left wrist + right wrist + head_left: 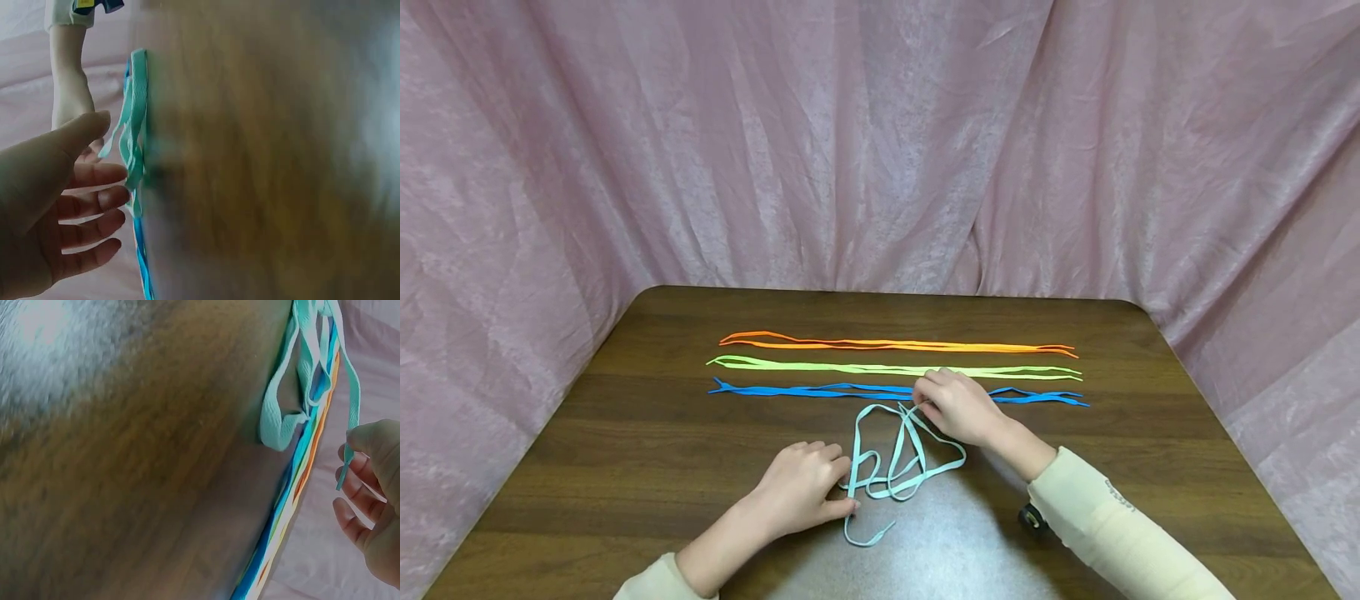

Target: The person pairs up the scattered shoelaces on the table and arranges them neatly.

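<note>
A mint-green shoelace point(856, 442) lies in loose loops on the table in front of me. My right hand point(958, 404) pinches one end of it between thumb and index finger; in the right wrist view the lace tip point(342, 475) hangs past the fingers. At the left side of the loops is my left hand point(805, 483), its fingers loosely spread and thumb apart, fingertips right at the lace in the left wrist view. The other lace end curls on the table near the left thumb. Beyond the right hand lies a blue shoelace point(820, 392), partly hidden by it.
A yellow-green shoelace point(820, 367) and an orange shoelace point(910, 343) lie stretched out behind the blue one, roughly parallel. The brown wooden table point(625, 467) has pink curtains point(880, 167) around its back and sides. A small black device point(1032, 518) sits at the right wrist.
</note>
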Demonstrator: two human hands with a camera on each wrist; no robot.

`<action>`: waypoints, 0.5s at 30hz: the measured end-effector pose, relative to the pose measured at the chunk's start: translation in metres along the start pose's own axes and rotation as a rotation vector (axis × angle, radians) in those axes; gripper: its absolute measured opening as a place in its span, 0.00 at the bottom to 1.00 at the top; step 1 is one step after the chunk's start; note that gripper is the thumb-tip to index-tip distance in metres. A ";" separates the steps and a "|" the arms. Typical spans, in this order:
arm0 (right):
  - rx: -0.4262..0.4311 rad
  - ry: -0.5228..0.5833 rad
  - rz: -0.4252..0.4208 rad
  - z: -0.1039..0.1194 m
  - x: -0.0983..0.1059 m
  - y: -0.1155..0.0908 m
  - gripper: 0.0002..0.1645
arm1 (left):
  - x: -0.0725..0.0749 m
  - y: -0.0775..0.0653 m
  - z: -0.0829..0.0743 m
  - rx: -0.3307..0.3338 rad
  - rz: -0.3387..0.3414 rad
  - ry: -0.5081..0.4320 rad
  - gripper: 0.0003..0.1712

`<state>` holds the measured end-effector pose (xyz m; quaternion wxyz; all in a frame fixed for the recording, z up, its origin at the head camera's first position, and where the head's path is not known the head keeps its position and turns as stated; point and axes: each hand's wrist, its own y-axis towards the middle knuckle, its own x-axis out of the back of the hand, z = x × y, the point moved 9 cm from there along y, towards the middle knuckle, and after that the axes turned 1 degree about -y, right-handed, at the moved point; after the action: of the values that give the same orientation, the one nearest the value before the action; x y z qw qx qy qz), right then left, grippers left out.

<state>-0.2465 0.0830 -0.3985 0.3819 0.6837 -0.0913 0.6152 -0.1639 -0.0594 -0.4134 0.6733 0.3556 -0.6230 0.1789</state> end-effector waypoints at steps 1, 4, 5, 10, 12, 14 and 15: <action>-0.004 0.003 0.000 -0.001 0.001 0.000 0.06 | -0.001 0.000 -0.001 0.004 0.011 -0.011 0.23; -0.017 0.008 -0.001 -0.005 0.004 -0.001 0.07 | -0.006 -0.001 -0.005 0.015 0.054 -0.026 0.25; -0.020 0.007 -0.003 -0.006 0.006 -0.002 0.06 | -0.007 -0.001 -0.005 0.018 0.071 -0.026 0.25; -0.038 -0.004 -0.010 -0.012 0.011 -0.005 0.06 | -0.012 -0.001 -0.007 0.026 0.137 0.000 0.25; -0.043 -0.005 -0.009 -0.014 0.013 -0.007 0.06 | -0.013 -0.001 -0.007 0.019 0.155 0.007 0.24; -0.048 -0.007 -0.005 -0.016 0.014 -0.007 0.05 | -0.014 -0.001 -0.007 0.012 0.167 0.010 0.23; -0.052 -0.007 -0.003 -0.017 0.014 -0.008 0.06 | -0.014 0.000 -0.006 0.012 0.172 0.005 0.22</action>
<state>-0.2516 0.1040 -0.3895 0.3999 0.6759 -0.1076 0.6097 -0.1612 -0.0524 -0.4266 0.6548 0.3044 -0.6485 0.2408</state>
